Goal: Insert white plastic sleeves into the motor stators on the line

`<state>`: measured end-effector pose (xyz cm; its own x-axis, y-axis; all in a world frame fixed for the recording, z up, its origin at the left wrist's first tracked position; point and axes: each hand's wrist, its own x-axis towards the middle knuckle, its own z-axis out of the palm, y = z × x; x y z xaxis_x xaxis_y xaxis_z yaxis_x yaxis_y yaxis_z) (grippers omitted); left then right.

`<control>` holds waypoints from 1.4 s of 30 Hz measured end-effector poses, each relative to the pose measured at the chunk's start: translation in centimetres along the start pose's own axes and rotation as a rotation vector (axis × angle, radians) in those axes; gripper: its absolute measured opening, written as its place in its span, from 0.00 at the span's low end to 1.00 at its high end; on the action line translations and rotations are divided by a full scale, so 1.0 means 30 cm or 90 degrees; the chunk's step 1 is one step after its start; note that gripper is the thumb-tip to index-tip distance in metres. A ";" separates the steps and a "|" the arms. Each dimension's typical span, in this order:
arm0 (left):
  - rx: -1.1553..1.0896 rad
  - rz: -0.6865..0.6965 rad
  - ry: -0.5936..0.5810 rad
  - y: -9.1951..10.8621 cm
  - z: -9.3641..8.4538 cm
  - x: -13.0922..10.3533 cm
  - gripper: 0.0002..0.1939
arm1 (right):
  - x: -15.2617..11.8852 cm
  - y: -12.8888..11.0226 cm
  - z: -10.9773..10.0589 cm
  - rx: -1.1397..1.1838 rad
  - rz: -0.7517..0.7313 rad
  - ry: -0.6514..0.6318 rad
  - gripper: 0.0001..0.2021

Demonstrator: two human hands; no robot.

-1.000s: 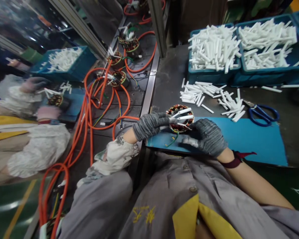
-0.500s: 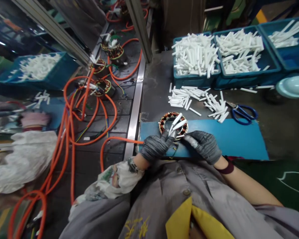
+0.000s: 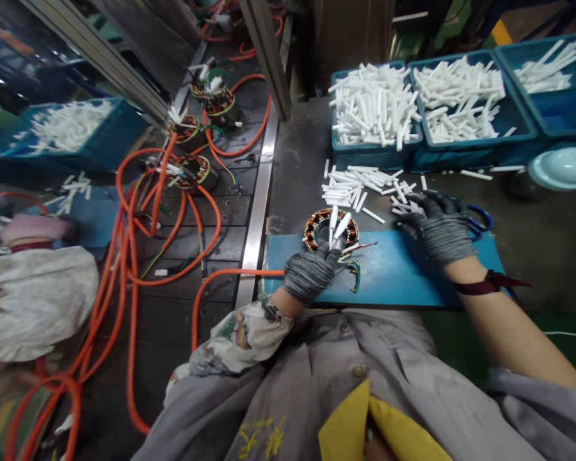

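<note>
On the blue mat lies a ring-shaped motor stator with copper windings. My left hand, in a grey glove, is closed at its near edge, pinching white insulating sleeves that point up over the ring. An orange cable runs up to this hand from the left; green and dark leads stick out on its right. My right hand, also gloved, is over the small pile of loose white sleeves, fingers apart and bent down. Its fingertips partly cover the pile.
Blue bins of white sleeves line the back. Blue-handled scissors lie partly behind my right hand, near a pale blue lidded container. Left of a metal rail are more stators, looped orange cables and a co-worker's gloved hand.
My right hand has left the stator and moved right and away from me to the loose sleeves. Leads beside the stator now show. My left hand keeps its grip.
</note>
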<state>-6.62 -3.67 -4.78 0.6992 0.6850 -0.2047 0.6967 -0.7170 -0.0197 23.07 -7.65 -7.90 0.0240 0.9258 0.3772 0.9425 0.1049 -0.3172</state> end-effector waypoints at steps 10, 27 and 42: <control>0.005 0.000 0.021 -0.011 0.001 -0.007 0.24 | -0.021 -0.183 -0.037 0.404 0.068 -0.092 0.11; 0.032 0.024 0.086 -0.014 0.035 -0.010 0.23 | 0.025 -0.260 -0.047 0.130 -0.164 -0.189 0.20; 0.084 0.052 0.081 -0.041 0.076 -0.012 0.23 | -0.026 -0.319 -0.042 0.155 -0.022 -0.234 0.22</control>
<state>-8.10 -3.35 -6.91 0.7734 0.6282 -0.0854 0.6152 -0.7762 -0.1383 14.46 -9.83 -4.07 -0.1678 0.9833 0.0702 0.8335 0.1795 -0.5225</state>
